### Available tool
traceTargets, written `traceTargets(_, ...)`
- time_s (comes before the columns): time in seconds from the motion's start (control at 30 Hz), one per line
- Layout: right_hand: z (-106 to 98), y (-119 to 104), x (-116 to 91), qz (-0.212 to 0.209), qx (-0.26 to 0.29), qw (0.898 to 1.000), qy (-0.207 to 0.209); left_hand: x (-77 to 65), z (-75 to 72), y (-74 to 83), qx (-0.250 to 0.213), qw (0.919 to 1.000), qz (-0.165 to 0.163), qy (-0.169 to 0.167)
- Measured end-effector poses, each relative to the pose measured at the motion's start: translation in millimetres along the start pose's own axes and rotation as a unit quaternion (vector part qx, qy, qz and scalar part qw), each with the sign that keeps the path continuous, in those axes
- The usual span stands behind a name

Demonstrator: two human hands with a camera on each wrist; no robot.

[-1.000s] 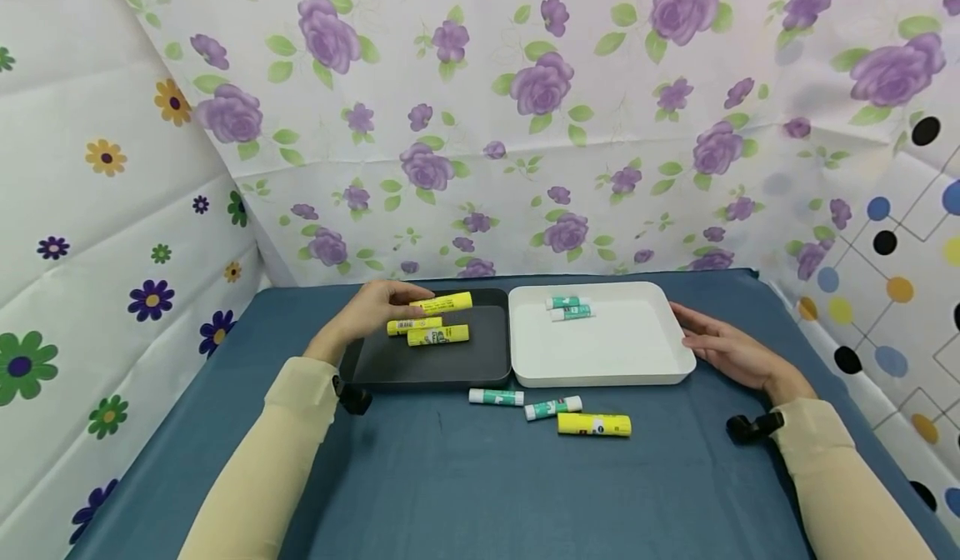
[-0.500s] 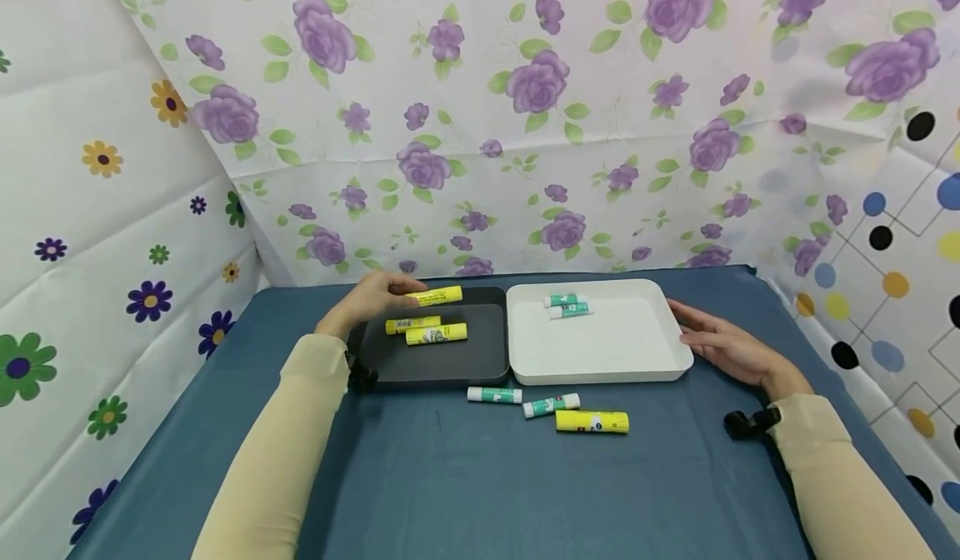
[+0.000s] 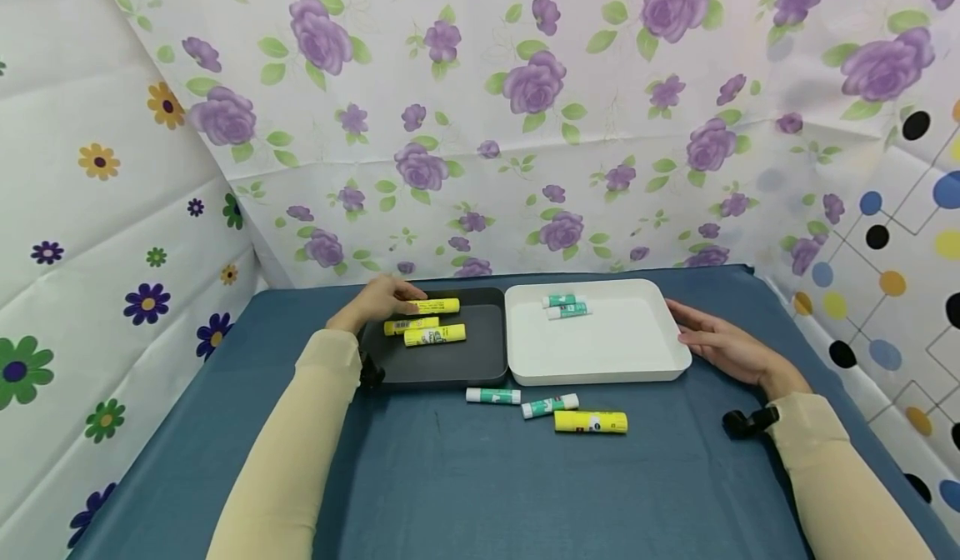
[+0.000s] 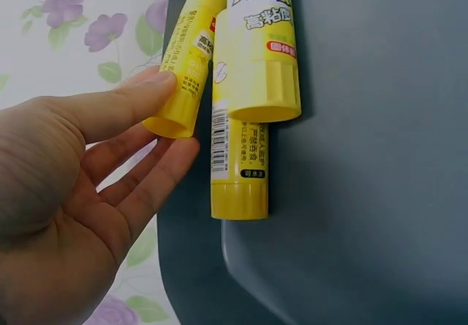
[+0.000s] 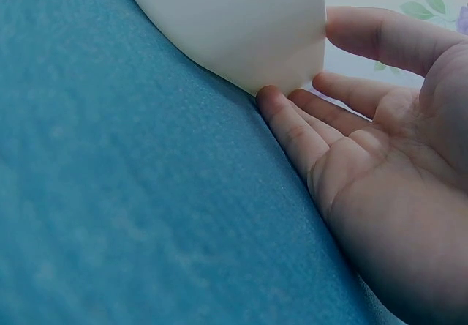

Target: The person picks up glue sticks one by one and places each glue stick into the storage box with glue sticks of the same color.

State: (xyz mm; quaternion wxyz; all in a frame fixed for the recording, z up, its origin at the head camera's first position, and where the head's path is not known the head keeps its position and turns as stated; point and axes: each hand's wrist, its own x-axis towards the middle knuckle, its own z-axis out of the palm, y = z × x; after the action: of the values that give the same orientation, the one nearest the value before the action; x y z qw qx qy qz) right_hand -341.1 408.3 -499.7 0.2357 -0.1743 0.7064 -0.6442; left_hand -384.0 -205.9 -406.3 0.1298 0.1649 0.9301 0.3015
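Observation:
My left hand (image 3: 377, 303) pinches a yellow glue stick (image 4: 191, 54) between thumb and fingers, at the back left of the black tray (image 3: 442, 368). Right beside it, two more yellow glue sticks lie in that tray: a front one (image 3: 435, 335) and a barcoded one (image 4: 240, 171), which it partly covers in the left wrist view. On the other side, my right hand (image 3: 731, 348) rests its fingertips against the right wall of the white tray (image 3: 600, 374), as the right wrist view also shows. Its fingers are relaxed and extended.
Two small green-and-white glue sticks (image 3: 570, 311) lie in the white tray. Before the trays, on the blue cloth (image 3: 480, 493), are two more green glue sticks (image 3: 493, 396) and a yellow glue stick (image 3: 590, 422). A floral curtain (image 3: 465, 127) stands behind.
My left hand first shifted slightly left and up with the yellow glue stick, then lowered it toward the black tray beside the other two. My right hand stays at the white tray.

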Motion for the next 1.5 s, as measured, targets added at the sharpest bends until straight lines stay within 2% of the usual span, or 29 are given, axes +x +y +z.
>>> traceTargets(0.57, 1.9, -3.5, -1.1, 0.007, -0.002, 1.000, 0.004, 9.3, 7.3, 0.7, 0.004, 0.9999, -0.013, 0.007)
traceTargets(0.7, 2.8, -3.5, -2.4, 0.008, 0.001, 1.000, 0.004, 9.1, 8.8, 2.4, 0.005, 0.9997, -0.022, 0.007)
traceTargets(1.17, 3.9, -3.4, -1.4, 0.006, 0.001, 1.000, 0.005, 8.4, 10.5, 1.5, 0.033, 0.9993, -0.017, 0.010)
traceTargets(1.5, 2.3, -3.4, -1.4, 0.005, -0.003, 1.000, 0.006, 2.4, 8.5, 6.0, 0.012, 0.9997, -0.020, 0.009)
